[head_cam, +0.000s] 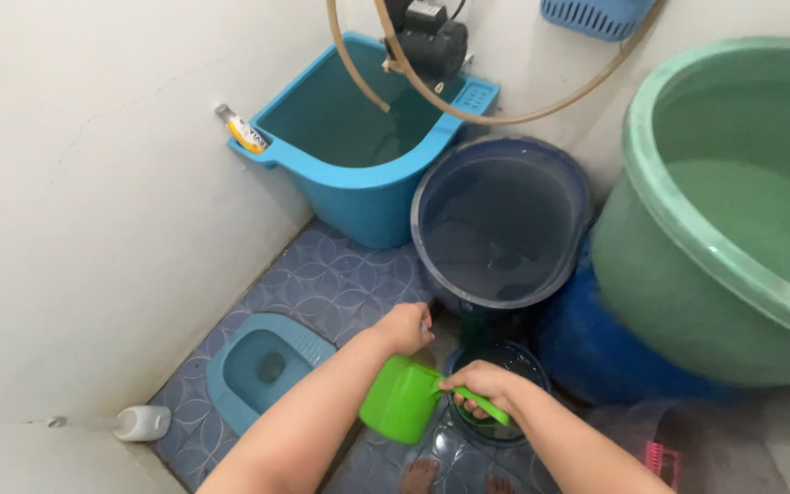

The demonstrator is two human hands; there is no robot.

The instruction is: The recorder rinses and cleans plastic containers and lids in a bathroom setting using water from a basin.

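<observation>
while the right hand (485, 384) curls its grip tight around the handle of a bright green dipper (401, 399), the dipper's scoop hangs low over the tiled floor (340, 279), just left of a small dark bucket (497, 402) that the hand overlaps. the left hand (404, 327) reaches forward above the dipper, toward the base of the large dark blue bucket (501, 224); fingers bent, but cannot tell if its grip closes on anything, as the fingertips are hidden. the big bucket holds water. behind it, against the white wall (93, 210), a light blue corner tub (358, 137), also filled, with a dark pump (432, 41) and a tan hose (468, 110) above. right: a wide pale green basin (733, 220) resting over a blue drum (596, 352). lower left: blue squat toilet (262, 366), white bottle (142, 423) near it. bare toes (421, 476) at the bottom edge.
</observation>
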